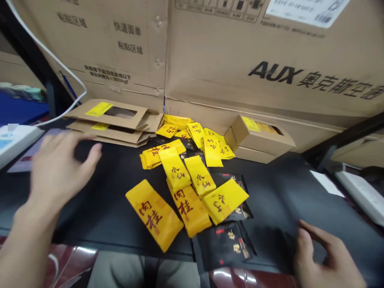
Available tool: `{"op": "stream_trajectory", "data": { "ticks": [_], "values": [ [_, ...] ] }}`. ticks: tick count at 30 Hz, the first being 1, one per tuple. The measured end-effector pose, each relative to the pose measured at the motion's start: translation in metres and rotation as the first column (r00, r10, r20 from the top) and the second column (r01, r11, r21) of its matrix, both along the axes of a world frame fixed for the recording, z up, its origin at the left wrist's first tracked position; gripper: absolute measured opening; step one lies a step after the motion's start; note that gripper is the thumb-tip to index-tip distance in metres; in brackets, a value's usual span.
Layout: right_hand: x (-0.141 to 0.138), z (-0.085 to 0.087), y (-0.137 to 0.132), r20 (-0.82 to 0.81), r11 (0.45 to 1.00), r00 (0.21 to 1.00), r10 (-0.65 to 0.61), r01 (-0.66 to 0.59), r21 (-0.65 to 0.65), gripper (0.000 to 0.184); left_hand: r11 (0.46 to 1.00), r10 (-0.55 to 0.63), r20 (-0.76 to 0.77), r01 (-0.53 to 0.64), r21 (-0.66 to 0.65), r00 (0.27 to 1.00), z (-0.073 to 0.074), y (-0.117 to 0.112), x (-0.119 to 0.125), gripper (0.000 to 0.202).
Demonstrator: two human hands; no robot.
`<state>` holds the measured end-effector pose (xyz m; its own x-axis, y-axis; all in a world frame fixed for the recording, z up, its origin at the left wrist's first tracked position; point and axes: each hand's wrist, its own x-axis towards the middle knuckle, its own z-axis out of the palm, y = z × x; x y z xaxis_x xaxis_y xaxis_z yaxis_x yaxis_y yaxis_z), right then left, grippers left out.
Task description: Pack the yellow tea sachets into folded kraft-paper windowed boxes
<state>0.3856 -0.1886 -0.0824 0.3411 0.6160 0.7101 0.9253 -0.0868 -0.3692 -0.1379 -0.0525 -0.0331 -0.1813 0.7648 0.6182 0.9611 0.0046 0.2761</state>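
- While neither hand grips anything, left hand (60,168) hovers open, fingers spread, just left of the yellow tea packets (186,176).
- Right of that pile, right hand (325,256) half-curled, empty, cut off by the lower frame edge.
- Under the pile, black packets (223,246) partly hidden, print hard to make out.

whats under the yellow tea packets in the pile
A black packet pokes out beneath the yellow tea packets; the rest of what lies under them is covered.
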Motion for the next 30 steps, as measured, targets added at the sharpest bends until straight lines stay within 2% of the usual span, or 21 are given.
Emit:
{"op": "stream_trajectory", "data": {
  "ticks": [2,4,5,7,10,13,16,18,19,21,25,27,28,30],
  "values": [
    [-0.005,0.003,0.005,0.022,1.000,1.000,0.015,-0.016,0.018,0.035,1.000,0.001,-0.085,-0.003,-0.014,0.996,0.015,0.035,0.002,0.049],
    [-0.006,0.003,0.008,0.028,0.999,0.999,0.044,-0.045,0.026,0.037,0.994,-0.103,-0.131,0.096,-0.058,0.986,0.029,0.061,-0.001,0.062],
    [-0.006,0.002,0.010,0.030,0.998,0.998,0.060,-0.061,0.029,0.038,0.983,-0.169,-0.139,0.156,-0.096,0.976,0.034,0.070,-0.003,0.062],
    [-0.003,-0.001,0.011,0.038,0.995,0.995,0.095,-0.096,0.030,0.037,0.962,-0.251,-0.152,0.229,-0.148,0.956,0.038,0.078,-0.009,0.049],
    [0.001,-0.001,0.013,0.059,0.987,0.987,0.151,-0.153,0.038,0.034,0.954,-0.289,-0.160,0.271,-0.130,0.944,0.033,0.075,-0.016,0.044],
    [-0.004,0.007,0.015,0.079,0.980,0.980,0.184,-0.189,0.060,0.034,0.948,-0.318,-0.170,0.310,-0.077,0.933,0.025,0.063,-0.016,0.036],
    [-0.024,0.024,0.023,0.067,0.963,0.967,0.247,-0.252,0.098,0.032,0.937,-0.344,-0.212,0.350,-0.013,0.915,0.020,0.046,-0.003,0.033],
    [-0.044,0.040,0.035,-0.014,0.937,0.938,0.345,-0.343,0.069,0.031,0.925,-0.323,-0.312,0.368,0.095,0.893,0.019,0.033,0.015,0.035],
    [-0.056,0.048,0.042,-0.084,0.913,0.909,0.407,-0.407,0.026,0.032,0.911,-0.321,-0.392,0.395,0.123,0.862,0.018,0.027,0.026,0.036],
    [-0.080,0.065,0.061,-0.253,0.828,0.814,0.523,-0.555,-0.075,0.036,0.873,-0.297,-0.530,0.450,0.186,0.794,0.017,0.017,0.048,0.041],
    [-0.124,0.088,0.099,-0.490,0.557,0.585,0.647,-0.801,-0.220,0.050,0.746,-0.270,-0.664,0.588,0.314,0.697,0.022,0.005,0.092,0.043],
    [-0.143,0.091,0.114,-0.587,0.445,0.476,0.654,-0.870,-0.210,0.056,0.736,-0.272,-0.673,0.599,0.315,0.688,0.025,0.001,0.112,0.041],
    [-0.150,0.090,0.121,-0.634,0.422,0.418,0.651,-0.893,-0.156,0.057,0.740,-0.296,-0.667,0.606,0.292,0.683,0.026,0.000,0.122,0.042],
    [-0.164,0.086,0.130,-0.719,0.450,0.277,0.638,-0.891,0.056,0.056,0.747,-0.407,-0.626,0.636,0.191,0.666,0.027,-0.003,0.139,0.044]
  ]
}}
